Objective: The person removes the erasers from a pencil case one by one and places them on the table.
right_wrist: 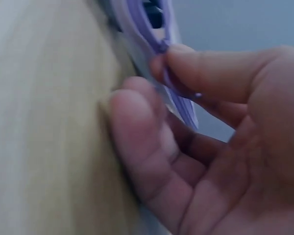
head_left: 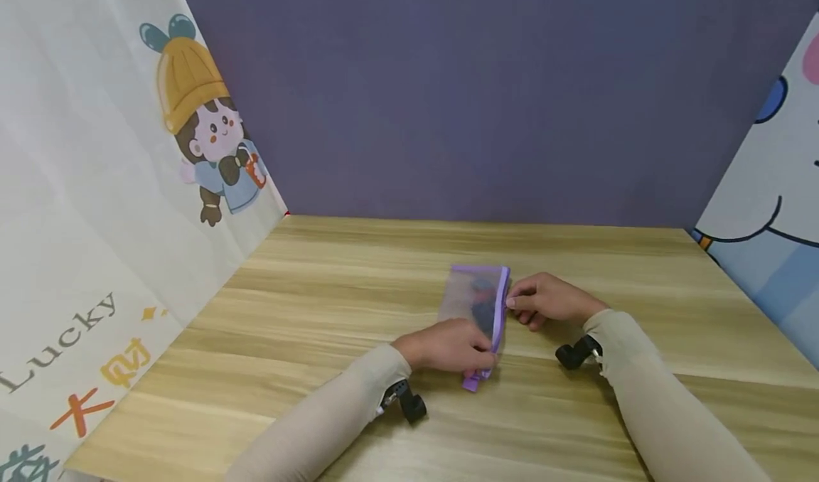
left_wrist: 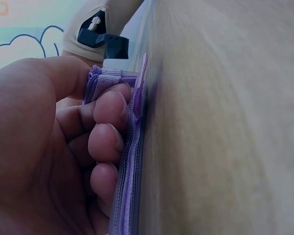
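A see-through zipper pouch (head_left: pixel 459 293) with purple edging lies on the wooden table, with something dark showing inside. My left hand (head_left: pixel 451 345) holds its near end, thumb and curled fingers at the purple zipper edge (left_wrist: pixel 132 147). At the far half of that same edge, my right hand (head_left: pixel 549 299) pinches the zipper pull between thumb and forefinger. In the right wrist view the zipper slider (right_wrist: pixel 162 46) sits just at the thumb tip, and the zipper's two sides gape apart beyond it. The other right fingers curl loosely beside the pouch.
The wood-grain table (head_left: pixel 307 325) spreads around the pouch. Behind it rises a dark blue-purple panel (head_left: pixel 448 98). A white printed sheet (head_left: pixel 77 148) borders the left side, and a cartoon-printed panel (head_left: pixel 768 205) borders the right.
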Motion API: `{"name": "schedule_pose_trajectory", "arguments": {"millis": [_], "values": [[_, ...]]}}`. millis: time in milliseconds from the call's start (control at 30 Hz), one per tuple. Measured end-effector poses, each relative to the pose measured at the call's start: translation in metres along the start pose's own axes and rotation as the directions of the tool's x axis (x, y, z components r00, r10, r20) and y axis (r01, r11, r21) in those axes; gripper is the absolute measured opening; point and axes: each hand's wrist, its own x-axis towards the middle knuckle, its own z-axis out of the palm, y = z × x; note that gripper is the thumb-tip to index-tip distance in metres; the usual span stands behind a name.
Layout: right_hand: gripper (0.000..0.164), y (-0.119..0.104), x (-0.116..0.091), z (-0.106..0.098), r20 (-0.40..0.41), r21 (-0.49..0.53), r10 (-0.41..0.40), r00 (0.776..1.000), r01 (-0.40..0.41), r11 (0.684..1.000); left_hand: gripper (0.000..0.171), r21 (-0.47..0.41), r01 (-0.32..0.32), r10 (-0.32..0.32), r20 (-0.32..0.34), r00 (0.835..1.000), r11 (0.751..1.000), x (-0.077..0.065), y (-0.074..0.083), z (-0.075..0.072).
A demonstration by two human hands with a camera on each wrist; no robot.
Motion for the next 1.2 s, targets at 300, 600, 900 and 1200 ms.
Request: {"name": "schedule_pose_trajectory", "arguments": {"millis": [300, 600, 900, 1200], "values": [[0.017, 0.007, 0.0, -0.001, 0.032, -0.02, -0.014, 0.999, 0.015, 1.0, 0.036, -0.021, 0.006, -0.006, 0.024, 1.0, 1.0, 0.004, 0.002, 0.005], [0.016, 0.007, 0.008, 0.013, -0.032, -0.048, -0.053, 0.998, 0.051, 0.998, 0.038, -0.051, 0.022, -0.022, 0.0, 1.0, 0.998, -0.005, -0.003, 0.005], [0.015, 0.006, 0.002, 0.013, -0.095, -0.019, -0.029, 0.995, 0.027, 0.999, 0.038, -0.061, 0.007, -0.006, 0.008, 1.0, 0.998, -0.001, 0.0, 0.004], [0.015, 0.012, 0.002, 0.015, -0.132, -0.018, -0.023, 0.991, 0.021, 1.0, 0.038, -0.054, 0.015, -0.015, -0.002, 1.0, 0.998, -0.003, 0.001, 0.005]]}}
